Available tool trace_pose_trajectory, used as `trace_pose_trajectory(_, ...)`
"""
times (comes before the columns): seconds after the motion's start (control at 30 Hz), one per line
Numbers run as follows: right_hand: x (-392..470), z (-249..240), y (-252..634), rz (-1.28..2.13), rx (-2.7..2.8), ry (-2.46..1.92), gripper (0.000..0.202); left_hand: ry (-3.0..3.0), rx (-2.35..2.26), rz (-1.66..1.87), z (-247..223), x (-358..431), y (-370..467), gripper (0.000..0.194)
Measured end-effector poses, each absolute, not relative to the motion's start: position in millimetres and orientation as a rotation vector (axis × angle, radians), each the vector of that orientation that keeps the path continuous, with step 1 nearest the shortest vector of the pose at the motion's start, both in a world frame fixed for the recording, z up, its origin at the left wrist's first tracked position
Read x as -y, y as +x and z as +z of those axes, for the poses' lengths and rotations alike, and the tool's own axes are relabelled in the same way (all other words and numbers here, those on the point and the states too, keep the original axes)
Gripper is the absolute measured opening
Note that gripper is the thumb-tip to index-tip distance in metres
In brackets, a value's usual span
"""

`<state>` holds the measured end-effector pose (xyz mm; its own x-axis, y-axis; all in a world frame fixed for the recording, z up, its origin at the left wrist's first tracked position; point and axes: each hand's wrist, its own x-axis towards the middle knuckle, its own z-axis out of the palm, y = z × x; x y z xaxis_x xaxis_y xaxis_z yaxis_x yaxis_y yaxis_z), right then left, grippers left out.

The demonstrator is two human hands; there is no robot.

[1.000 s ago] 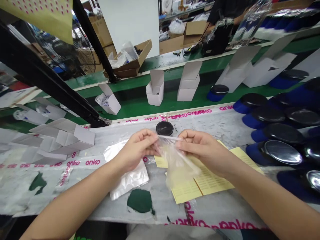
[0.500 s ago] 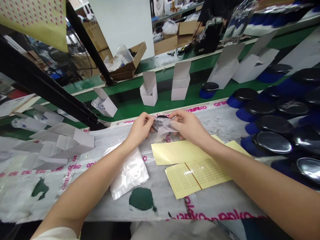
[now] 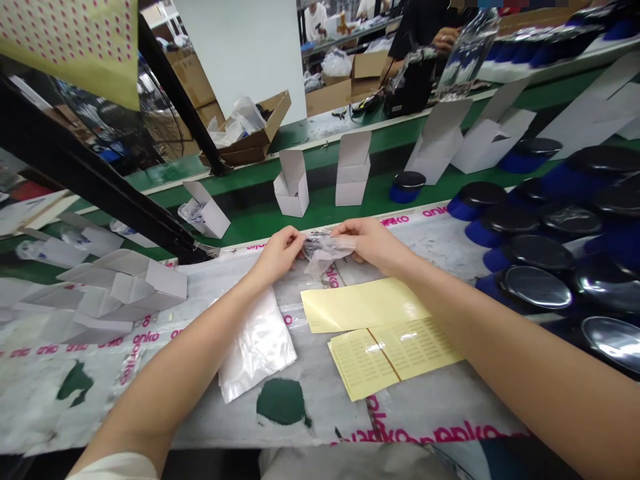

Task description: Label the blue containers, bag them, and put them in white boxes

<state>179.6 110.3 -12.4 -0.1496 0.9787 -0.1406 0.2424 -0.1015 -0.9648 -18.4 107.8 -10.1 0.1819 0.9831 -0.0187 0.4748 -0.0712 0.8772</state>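
Between my two hands is a clear plastic bag with something dark inside that I cannot make out. My left hand pinches the bag's left side, fingers closed. On the other side my right hand grips the bag with thumb and fingers together. Below my left wrist lies a stack of flat clear plastic bags. Yellow sticker sheets with printed labels lie under my right forearm.
Open white boxes stand on the green belt, among them a small box and a taller box. Several blue containers with black lids crowd the right. A black post rises at left. Across the belt, a person's hand shows.
The bag has been turned and flattened between my hands, covering the dark thing more. The view has shifted slightly, and the person across the belt shows more.
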Motion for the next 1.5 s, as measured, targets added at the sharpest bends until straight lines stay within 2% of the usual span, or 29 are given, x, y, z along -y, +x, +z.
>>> trace_pose_trajectory(0.17,-116.6,-13.3,175.2,1.256,1.54,-1.444,0.004,1.766,-1.421,0.781,-14.9,-115.1,-22.4,0.021)
trace_pose_trajectory(0.33,-124.6,-13.7,173.4,1.07,1.731,-1.557,0.021,1.91,-1.508,0.67,-12.1,-119.2,-17.5,0.023)
trace_pose_trajectory(0.5,-104.9,-10.5,187.7,0.791,1.875,-1.511,0.017,2.036,-1.598,0.645,3.6,-104.4,-27.7,0.021)
trace_pose_trajectory(0.57,-93.9,-13.2,191.5,0.77,1.924,-1.411,0.016,2.03,-1.495,0.675,3.9,-96.8,-31.1,0.034)
trace_pose_trajectory(0.67,-84.6,-19.7,190.0,0.807,1.984,-1.242,0.036,1.876,-1.217,0.784,-3.8,-90.1,-26.7,0.062)
trace_pose_trajectory(0.73,-81.6,-21.4,186.7,0.83,1.993,-1.195,0.051,1.705,-1.135,0.864,-7.6,-88.9,-20.9,0.071)
trace_pose_trajectory(0.8,-77.7,-18.6,184.5,0.882,1.972,-1.171,0.056,1.474,-1.118,0.893,-5.1,-88.7,-17.7,0.073)
trace_pose_trajectory(0.9,-68.5,-8.9,183.1,0.967,1.986,-1.114,0.067,1.103,-1.05,0.786,8.3,-87.1,-20.3,0.055)
trace_pose_trajectory(0.97,-64.3,-2.7,181.4,0.888,2.011,-1.145,0.064,0.969,-0.99,0.637,17.5,-84.6,-23.8,0.04)
trace_pose_trajectory(1.1,-71.2,5.6,177.5,0.8,2.084,-1.258,0.031,0.98,-1.011,0.399,22.7,-77.9,-26.8,0.059)
trace_pose_trajectory(1.2,-81.6,9.7,178.0,0.778,2.175,-1.285,0.032,1.183,-1.205,0.518,18.1,-73.6,-26.1,0.057)
trace_pose_trajectory(1.27,-83.9,11.2,177.5,0.721,2.223,-1.279,0.029,1.305,-1.278,0.611,16.6,-71.2,-25.9,0.041)
trace_pose_trajectory(1.33,-81.9,12.0,173.6,0.675,2.334,-1.29,0.048,1.396,-1.247,0.663,19.3,-68.4,-27.2,0.024)
trace_pose_trajectory(1.37,-80.6,12.8,170.0,0.653,2.406,-1.311,0.055,1.442,-1.208,0.69,22.3,-66.9,-28.8,0.022)
trace_pose_trajectory(1.4,-80.2,14.3,165.7,0.634,2.475,-1.335,0.055,1.485,-1.178,0.734,26.2,-65.3,-31.3,0.022)
trace_pose_trajectory(1.5,-90.2,27.3,149.1,0.613,2.551,-1.367,0.04,1.556,-1.223,0.919,38.0,-61.8,-45.7,0.025)
